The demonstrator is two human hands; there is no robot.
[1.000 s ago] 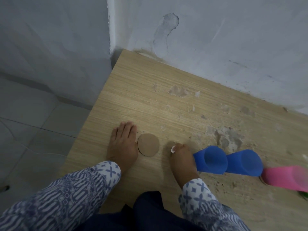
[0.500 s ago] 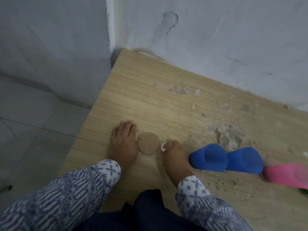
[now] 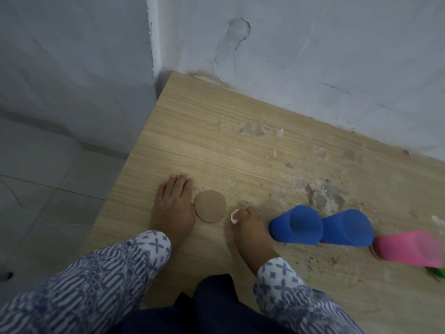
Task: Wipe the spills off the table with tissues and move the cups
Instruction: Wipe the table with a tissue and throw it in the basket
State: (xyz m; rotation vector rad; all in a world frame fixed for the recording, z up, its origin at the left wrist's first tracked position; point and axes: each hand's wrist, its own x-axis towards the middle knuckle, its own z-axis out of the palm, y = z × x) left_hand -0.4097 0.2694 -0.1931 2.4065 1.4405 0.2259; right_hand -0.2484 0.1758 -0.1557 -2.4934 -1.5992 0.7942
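My right hand [image 3: 250, 227] presses a white tissue [image 3: 234, 216] onto the wooden table [image 3: 197, 145]; only a corner of the tissue shows past the fingers. My left hand [image 3: 173, 210] lies flat on the table, fingers together, holding nothing. Between the hands sits a round brown coaster [image 3: 210, 206]. To the right of my right hand, two blue cups [image 3: 296, 225] [image 3: 348, 228] and a pink cup [image 3: 409, 249] stand upside down in a row. Dried spill stains [image 3: 322, 192] and crumbs spread across the table behind the cups.
The table stands in a corner against grey walls [image 3: 313, 56]. Its left edge drops to a tiled floor [image 3: 43, 184]. A bit of something green [image 3: 439, 271] shows at the right frame edge past the pink cup.
My right hand has slid the tissue leftward, away from the blue cup and nearer the coaster. My left hand has stayed in place.
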